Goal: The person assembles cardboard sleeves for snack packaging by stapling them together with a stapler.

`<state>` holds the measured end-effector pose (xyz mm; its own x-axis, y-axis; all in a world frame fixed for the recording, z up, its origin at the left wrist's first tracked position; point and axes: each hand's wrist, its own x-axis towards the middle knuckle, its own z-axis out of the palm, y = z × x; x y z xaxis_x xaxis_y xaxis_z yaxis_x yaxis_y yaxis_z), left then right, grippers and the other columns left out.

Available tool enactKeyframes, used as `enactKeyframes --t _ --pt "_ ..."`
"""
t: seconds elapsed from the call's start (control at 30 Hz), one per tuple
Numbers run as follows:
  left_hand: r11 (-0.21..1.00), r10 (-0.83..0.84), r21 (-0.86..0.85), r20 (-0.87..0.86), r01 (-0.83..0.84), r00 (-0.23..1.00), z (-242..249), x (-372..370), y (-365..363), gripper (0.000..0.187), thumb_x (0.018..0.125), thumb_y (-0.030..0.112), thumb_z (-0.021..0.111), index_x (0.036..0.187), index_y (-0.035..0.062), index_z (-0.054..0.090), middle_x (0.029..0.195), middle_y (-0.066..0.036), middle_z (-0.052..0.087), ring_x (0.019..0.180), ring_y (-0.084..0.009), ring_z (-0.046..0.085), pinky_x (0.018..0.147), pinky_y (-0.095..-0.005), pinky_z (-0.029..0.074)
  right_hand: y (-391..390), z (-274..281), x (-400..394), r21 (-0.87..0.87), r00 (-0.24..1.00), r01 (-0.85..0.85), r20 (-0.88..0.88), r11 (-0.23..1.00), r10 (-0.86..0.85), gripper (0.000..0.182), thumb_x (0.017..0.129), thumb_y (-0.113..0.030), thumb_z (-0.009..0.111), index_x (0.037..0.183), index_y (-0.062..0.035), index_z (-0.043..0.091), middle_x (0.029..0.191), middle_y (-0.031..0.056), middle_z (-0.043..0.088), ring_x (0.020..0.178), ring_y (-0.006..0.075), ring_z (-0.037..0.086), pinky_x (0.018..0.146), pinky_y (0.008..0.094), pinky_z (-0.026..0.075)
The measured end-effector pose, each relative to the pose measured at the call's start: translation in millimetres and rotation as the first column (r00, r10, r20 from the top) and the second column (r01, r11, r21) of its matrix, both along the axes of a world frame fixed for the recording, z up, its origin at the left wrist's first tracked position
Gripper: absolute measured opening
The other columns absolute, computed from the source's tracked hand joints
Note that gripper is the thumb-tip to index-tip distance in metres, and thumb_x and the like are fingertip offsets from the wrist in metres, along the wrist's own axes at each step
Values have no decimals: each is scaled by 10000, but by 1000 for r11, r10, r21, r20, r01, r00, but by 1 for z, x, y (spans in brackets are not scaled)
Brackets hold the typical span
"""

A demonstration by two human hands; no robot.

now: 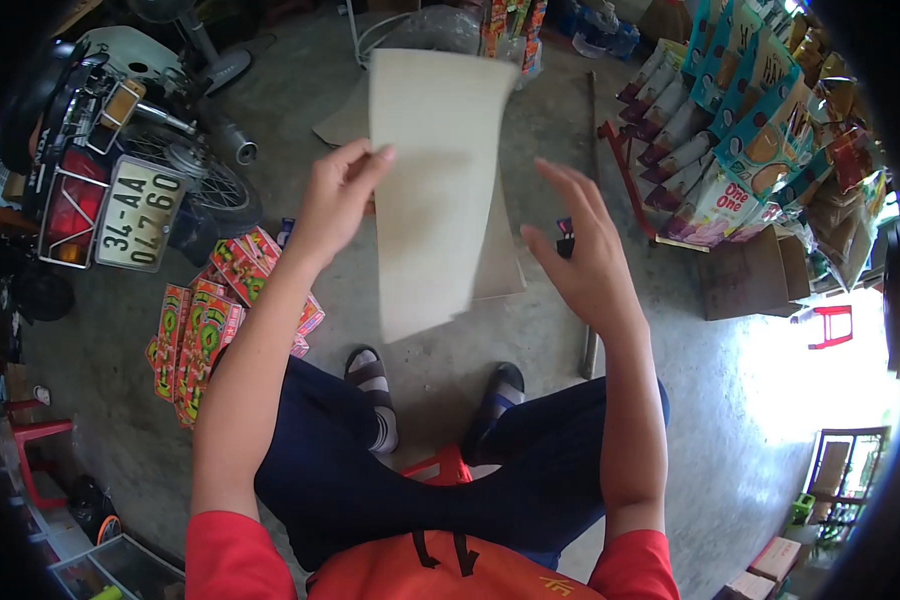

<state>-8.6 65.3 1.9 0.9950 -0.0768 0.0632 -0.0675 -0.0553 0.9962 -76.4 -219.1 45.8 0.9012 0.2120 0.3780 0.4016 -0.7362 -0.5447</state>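
Pale sheet (435, 190), one: held above the floor (435, 370), between the two hands. Left hand (340, 190): thumb and fingers pinching its left edge, presumably to hold it clear of the brown board (502, 265) below. Right hand (587, 260): fingers spread, apart from the sheet, seemingly leaving that edge free. Red packets (205, 335): heaped at left, likely out of the way.

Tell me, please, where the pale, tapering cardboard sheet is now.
The sheet is at upper centre in the head view, its left edge pinched by the left hand, the right hand apart.
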Motion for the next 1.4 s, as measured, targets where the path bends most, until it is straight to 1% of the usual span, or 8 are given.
enactKeyframes --t 0.23,0.57,0.77,0.87,1.03,1.13,1.33,1.4 --pt "846 -354 456 95 275 931 -4 -39 -23 435 1032 212 671 1379 -40 592 1115 -223 753 980 -245 761 855 -362 593 20 0 11 7 959 35 282 999 -36 673 874 -84 736 1507 -135 514 1542 147 512 1268 374 626 960 432 567" --pt "926 -367 88 -32 368 930 15 -52 -31 523 1032 182 684 1469 -54 523 1148 -200 725 974 -177 725 861 -322 576 43 -11 1 -85 970 -101 215 991 117 709 871 -115 736 1537 -92 495 1546 152 535 1106 354 725 842 407 620" --pt "922 -373 183 192 340 908 -5 -51 -32 575 1020 99 668 1543 -21 462 1068 -101 683 976 -116 675 850 -309 570 54 -19 -6 -90 975 -93 193 992 109 743 966 -292 702 1607 -83 392 1624 213 410 1069 363 735 836 417 618" --pt "915 -379 228 207 333 902 3 -52 -32 513 987 31 637 1471 -79 508 1242 -266 707 1048 -266 748 885 -376 589 61 -21 -12 -62 985 -80 145 995 88 754 998 -366 664 1613 -49 365 1654 243 343 988 344 755 817 416 614" --pt "906 -394 258 235 334 888 1 -53 -33 599 1002 44 644 1565 7 442 1121 -113 703 987 -103 669 868 -287 555 69 -21 -19 59 996 -82 31 995 80 750 1032 -377 617 1621 -21 319 1663 284 289 911 319 769 808 405 612" --pt "925 -360 184 142 333 922 5 -55 -35 574 1009 70 655 1550 26 472 1171 -146 735 977 -147 709 867 -312 572 63 -18 -17 72 994 -107 12 992 106 741 1029 -395 625 1612 -31 347 1664 270 298 977 334 761 809 406 611" --pt "952 -305 15 -54 306 951 13 -50 -28 543 1024 168 702 1517 33 519 1162 -91 747 956 -78 677 827 -249 539 18 12 4 16 883 124 455 992 -118 809 825 -190 860 1538 -123 484 1560 184 478 1366 377 545 1001 433 549" --pt "946 -324 -2 -30 324 946 18 -48 -24 510 1027 164 696 1492 23 541 1154 -96 748 946 -76 679 823 -238 533 3 16 10 58 871 229 434 972 -231 685 836 -175 840 1461 -90 574 1434 174 609 1304 331 609 1033 407 515"
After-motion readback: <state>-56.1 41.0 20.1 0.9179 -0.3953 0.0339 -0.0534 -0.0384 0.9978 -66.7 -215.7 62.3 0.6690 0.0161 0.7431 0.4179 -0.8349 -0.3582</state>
